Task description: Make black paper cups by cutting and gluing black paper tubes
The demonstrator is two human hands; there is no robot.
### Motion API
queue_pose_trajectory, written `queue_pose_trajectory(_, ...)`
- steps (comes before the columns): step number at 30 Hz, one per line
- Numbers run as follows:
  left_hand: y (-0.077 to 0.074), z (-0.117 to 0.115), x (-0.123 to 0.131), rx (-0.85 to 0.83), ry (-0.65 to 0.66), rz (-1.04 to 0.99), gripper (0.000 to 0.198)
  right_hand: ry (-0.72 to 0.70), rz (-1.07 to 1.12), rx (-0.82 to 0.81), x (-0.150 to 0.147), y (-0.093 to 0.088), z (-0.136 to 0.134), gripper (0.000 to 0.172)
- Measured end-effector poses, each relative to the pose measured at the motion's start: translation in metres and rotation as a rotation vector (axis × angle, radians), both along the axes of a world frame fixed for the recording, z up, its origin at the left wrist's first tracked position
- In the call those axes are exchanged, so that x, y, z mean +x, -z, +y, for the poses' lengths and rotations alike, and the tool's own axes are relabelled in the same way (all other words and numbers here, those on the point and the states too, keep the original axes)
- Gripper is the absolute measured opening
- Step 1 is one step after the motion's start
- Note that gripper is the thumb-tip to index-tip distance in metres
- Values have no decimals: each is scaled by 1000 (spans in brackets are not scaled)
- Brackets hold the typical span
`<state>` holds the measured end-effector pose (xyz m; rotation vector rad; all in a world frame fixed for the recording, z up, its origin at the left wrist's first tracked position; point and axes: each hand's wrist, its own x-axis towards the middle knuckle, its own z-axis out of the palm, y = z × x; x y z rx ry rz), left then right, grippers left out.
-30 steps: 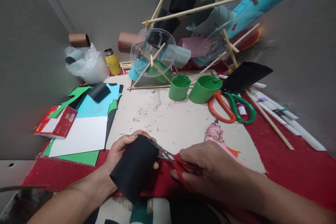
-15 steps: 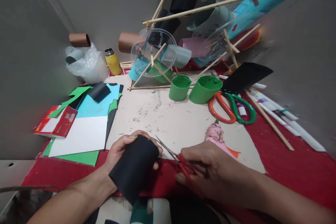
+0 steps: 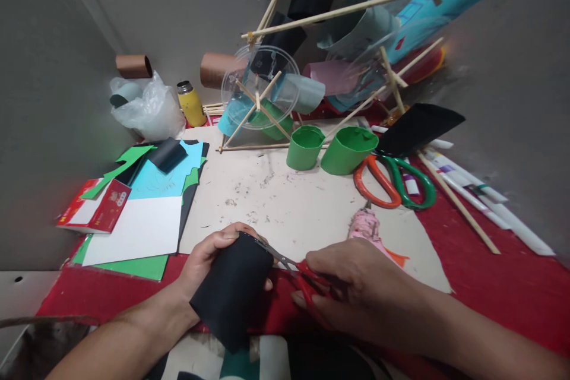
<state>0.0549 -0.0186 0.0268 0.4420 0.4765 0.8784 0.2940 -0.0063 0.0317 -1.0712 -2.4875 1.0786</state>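
My left hand (image 3: 207, 258) grips a black paper tube (image 3: 234, 291) from behind, thumb over its upper rim and fingertips showing at its right side. The tube is tilted, its upper end facing away from me. My right hand (image 3: 351, 282) has its fingers in the red handles of a small pair of scissors (image 3: 307, 285). The blades are slightly parted and meet the tube's upper right rim; whether paper lies between them I cannot make out. Just beyond my right hand lies a pink glue gun (image 3: 365, 228), partly covered by it.
Behind stands a frame of wooden sticks (image 3: 262, 148) with plastic lids and coloured paper tubes. Two green paper rings (image 3: 350, 151) sit before it. Orange-and-green-handled scissors (image 3: 378, 187) and white markers (image 3: 481, 190) lie right. Paper sheets (image 3: 138, 228) and a red box (image 3: 95, 208) lie left.
The scissors have moved left, and their blades now reach the tube's rim instead of standing apart from it. The black tube has shifted slightly right and down.
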Motion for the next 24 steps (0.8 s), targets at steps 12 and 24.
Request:
queue_pose_trajectory(12, 0, -2, 1, 10, -17, 45, 22, -32, -6, 44, 3, 0, -2, 21)
queue_pose_trajectory(24, 0, 1, 1, 30, -6, 73, 22, -28, 5, 115, 4, -2, -1, 31)
